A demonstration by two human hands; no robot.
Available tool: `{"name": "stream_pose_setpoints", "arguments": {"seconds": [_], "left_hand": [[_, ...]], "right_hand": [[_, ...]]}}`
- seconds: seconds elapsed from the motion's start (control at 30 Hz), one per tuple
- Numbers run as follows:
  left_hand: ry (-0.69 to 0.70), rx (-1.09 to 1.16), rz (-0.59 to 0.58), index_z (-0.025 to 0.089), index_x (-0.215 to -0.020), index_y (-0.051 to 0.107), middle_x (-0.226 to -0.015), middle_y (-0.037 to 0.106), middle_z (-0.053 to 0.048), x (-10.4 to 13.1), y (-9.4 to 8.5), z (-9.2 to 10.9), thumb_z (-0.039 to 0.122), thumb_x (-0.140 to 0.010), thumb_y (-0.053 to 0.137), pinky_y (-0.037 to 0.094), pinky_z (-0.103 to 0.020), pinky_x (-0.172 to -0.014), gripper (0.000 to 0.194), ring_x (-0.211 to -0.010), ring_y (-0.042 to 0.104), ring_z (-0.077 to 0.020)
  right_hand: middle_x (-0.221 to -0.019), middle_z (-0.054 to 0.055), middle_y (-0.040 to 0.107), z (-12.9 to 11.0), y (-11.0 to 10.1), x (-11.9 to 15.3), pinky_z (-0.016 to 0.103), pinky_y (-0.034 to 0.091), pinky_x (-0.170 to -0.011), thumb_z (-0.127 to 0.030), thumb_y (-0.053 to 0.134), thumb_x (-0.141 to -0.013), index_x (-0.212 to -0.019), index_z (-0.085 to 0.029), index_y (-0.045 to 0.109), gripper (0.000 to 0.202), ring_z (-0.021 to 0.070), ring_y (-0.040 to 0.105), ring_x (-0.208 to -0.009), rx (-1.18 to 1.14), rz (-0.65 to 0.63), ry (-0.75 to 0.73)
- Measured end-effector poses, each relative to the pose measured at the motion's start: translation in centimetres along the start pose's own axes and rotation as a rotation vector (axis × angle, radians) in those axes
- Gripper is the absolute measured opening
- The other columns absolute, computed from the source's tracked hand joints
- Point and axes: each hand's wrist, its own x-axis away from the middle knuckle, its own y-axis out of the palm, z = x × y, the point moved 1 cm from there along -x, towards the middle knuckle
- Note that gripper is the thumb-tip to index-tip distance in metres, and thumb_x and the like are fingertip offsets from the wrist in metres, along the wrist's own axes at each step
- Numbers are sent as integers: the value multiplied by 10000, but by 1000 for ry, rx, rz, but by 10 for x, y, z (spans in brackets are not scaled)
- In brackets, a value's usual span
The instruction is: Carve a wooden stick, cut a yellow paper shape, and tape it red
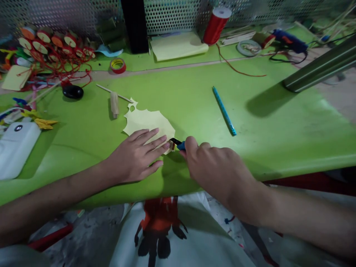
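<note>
A pale yellow sheet of paper (148,120) with a jagged, scalloped outline lies flat on the green table (183,96). Across its lower part my left hand (139,154) rests with fingers spread, pressing it down. My right hand (217,167) is closed around the blue handle of a utility knife (178,143). The knife's dark blade touches the paper's lower right edge, close to my left fingertips. A small red and yellow piece under the blade is too small to make out.
A teal pencil (224,111) lies to the right, near a metal post (319,66). At the left are a wooden block (114,105), a black mouse (72,91) and a white power bank (18,148). Behind stand a red spool (217,26), a tape roll (118,65) and a glue gun (289,40).
</note>
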Motion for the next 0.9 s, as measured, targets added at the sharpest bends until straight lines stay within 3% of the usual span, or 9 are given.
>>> {"name": "stream_pose_setpoints", "arguments": {"seconds": [0.57, 0.9], "left_hand": [[12, 8, -8, 136, -1439, 678, -1489, 683, -115, -1, -1, 2, 292, -1040, 603, 516, -535, -1144, 435, -1460, 582, -391], [0, 27, -13, 155, -1481, 648, -1518, 662, -119, 0, -1, 2, 287, -1027, 626, 498, -531, -1168, 473, -1487, 558, -381]], "right_hand": [[-624, 37, 583, -4, 10, 12, 262, 87, -450, -96, 457, -1023, -939, -167, 593, 175, 187, 639, -526, -2, 2, 21], [-616, 42, 567, -3, 11, 19, 266, 75, -459, -195, 389, -1094, -908, -168, 585, 271, 177, 622, -503, -9, -3, 40]]}}
